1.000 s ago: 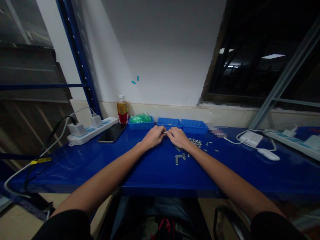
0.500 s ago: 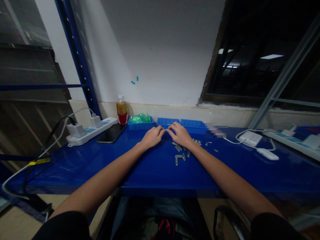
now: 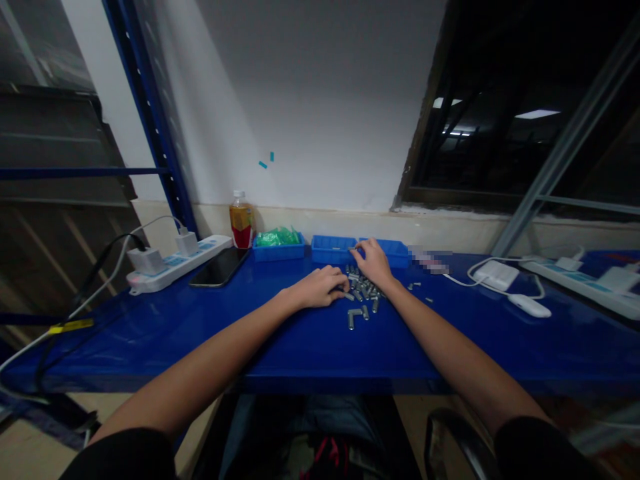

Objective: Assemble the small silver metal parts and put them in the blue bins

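Note:
My left hand (image 3: 324,288) is low over the blue table, its fingers curled down onto a grey metal piece at the left edge of a pile of small metal parts (image 3: 370,291). Beyond the pile, my right hand (image 3: 374,261) pinches a small metal piece (image 3: 353,249) at the front of the middle blue tray (image 3: 330,255); the fingers partly cover it. An L-shaped metal bracket (image 3: 351,318) lies at the near side of the pile. A small piece also rests inside the middle tray.
A right blue tray (image 3: 397,256) adjoins the middle one. Left of them stand a blue tray (image 3: 280,253) of green plastic packets and a drink bottle (image 3: 241,220). A phone (image 3: 219,268) and a power strip (image 3: 165,272) lie left; chargers (image 3: 500,275) and cables lie right.
My hands, which met over a small piece before the trays, have parted. The left came down and nearer to the pile; the right moved slightly right, to the middle tray.

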Tool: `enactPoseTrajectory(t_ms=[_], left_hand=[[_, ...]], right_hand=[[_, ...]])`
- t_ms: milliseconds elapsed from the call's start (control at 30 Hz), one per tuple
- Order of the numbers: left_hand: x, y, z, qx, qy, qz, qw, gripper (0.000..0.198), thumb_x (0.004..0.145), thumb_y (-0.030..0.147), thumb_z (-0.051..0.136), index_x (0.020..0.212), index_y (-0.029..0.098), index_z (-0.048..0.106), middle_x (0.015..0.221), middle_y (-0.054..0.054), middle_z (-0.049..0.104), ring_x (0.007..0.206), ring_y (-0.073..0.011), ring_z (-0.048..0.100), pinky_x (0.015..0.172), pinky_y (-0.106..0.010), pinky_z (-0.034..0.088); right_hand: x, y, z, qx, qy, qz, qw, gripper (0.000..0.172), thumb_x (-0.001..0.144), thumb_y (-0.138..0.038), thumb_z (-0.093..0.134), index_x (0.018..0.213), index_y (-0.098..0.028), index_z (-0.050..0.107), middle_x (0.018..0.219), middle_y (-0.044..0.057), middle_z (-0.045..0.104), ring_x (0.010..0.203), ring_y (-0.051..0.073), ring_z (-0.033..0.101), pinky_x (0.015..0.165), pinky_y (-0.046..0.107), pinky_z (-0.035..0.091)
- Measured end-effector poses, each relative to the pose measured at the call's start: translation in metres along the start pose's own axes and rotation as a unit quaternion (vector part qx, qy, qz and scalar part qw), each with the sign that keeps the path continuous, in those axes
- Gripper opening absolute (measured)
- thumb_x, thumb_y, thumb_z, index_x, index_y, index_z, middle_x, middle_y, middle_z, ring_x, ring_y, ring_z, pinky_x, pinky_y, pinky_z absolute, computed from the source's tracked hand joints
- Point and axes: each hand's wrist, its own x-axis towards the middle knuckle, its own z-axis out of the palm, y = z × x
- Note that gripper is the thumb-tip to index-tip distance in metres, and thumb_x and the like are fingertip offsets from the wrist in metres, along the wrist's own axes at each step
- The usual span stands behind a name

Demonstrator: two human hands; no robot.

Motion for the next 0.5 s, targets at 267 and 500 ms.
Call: enactPoseTrajectory(t_ms=[267, 500], left_hand=[[-0.001, -0.014, 0.004, 0.010, -0.014, -0.083, 0.996, 0.023, 0.088, 0.040, 0.052, 0.102, 0.023, 0.059, 0.107, -0.006, 0.056, 0.101, -0.0222, 0.053, 0.084, -0.034, 0.044], [-0.001, -0.007, 0.004, 0.055, 0.012, -0.112, 0.992, 0.018, 0.091, 0.027, 0.044, 0.099, 0.025, 0.060, 0.101, -0.005, 0.060, 0.098, -0.0204, 0.055, 0.080, -0.031, 0.042]], right_hand=[[0.005, 0.002, 0.006, -0.033, -0.003, 0.025, 0.999, 0.022, 0.088, -0.034, 0.053, 0.098, -0.019, 0.066, 0.093, 0.009, 0.055, 0.094, 0.023, 0.052, 0.082, 0.033, 0.042], [0.008, 0.005, 0.010, -0.038, -0.020, 0.033, 0.999, 0.025, 0.087, -0.034, 0.054, 0.103, -0.018, 0.065, 0.097, 0.010, 0.055, 0.099, 0.025, 0.050, 0.086, 0.035, 0.042]])
